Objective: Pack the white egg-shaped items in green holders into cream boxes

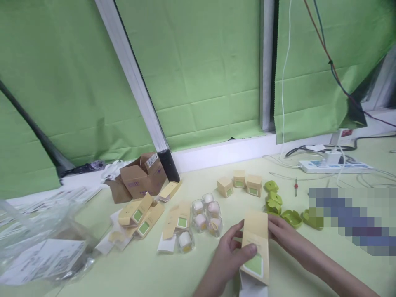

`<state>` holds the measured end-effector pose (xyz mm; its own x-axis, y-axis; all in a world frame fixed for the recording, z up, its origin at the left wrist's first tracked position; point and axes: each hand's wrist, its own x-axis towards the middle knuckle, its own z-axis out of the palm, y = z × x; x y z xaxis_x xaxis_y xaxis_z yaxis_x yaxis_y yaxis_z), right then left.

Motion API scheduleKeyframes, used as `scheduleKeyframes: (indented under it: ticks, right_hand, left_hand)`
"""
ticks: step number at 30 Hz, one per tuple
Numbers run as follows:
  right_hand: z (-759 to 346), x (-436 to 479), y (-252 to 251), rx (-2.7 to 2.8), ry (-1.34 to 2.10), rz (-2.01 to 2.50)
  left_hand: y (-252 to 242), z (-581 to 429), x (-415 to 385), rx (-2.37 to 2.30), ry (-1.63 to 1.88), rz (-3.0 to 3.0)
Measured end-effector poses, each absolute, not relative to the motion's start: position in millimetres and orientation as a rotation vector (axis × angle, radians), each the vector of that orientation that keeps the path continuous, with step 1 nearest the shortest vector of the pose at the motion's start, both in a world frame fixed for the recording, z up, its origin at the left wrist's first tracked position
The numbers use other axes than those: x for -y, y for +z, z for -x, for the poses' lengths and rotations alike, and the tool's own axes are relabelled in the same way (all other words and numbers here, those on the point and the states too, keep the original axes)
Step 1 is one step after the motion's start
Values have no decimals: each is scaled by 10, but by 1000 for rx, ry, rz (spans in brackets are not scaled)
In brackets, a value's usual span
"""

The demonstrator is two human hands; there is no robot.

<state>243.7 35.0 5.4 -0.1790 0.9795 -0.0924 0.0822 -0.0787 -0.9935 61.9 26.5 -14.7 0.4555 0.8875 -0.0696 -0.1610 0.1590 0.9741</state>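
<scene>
A pale yellow cardboard box (255, 239) with a green window-like panel stands out in front of me, its white flaps hanging at the near end. My left hand (229, 251) grips its left side, thumb across the front. At its right edge is my right hand (283, 233), with the fingertips hidden behind the cardboard. To the left sit several clear plastic cups (206, 218) with white and pinkish contents. One such cup (185, 241) lies apart, beside a flat, unfolded box (177, 220).
Three small closed boxes (239, 179) stand farther back. Several green plastic pieces (274, 202) lie right of them, near a small red-and-metal item (296, 186). More flat boxes (144, 216), a brown carton (144, 177), a black cylinder (168, 165) and plastic bags (62, 239) are left. A power strip (335, 166) is back right.
</scene>
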Motion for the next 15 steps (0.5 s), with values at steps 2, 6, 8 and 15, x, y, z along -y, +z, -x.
scheduleKeyframes:
  ticks: [2,6,8,15]
  right_hand:
    - [-2421,-362,3,1364,1431,1235]
    - [-2434,-333,-103,1463,1148,1301]
    - [-2472,-270,-116,1725,851,1208]
    - [-2445,-60,-9,2437,340,689]
  left_hand:
    - [-108,-650,-241,-766,861,-1090]
    - [-26,-650,-202,-816,1010,-920]
    - [30,-618,-194,-798,1110,-817]
    - [103,-570,-194,-745,1174,-692]
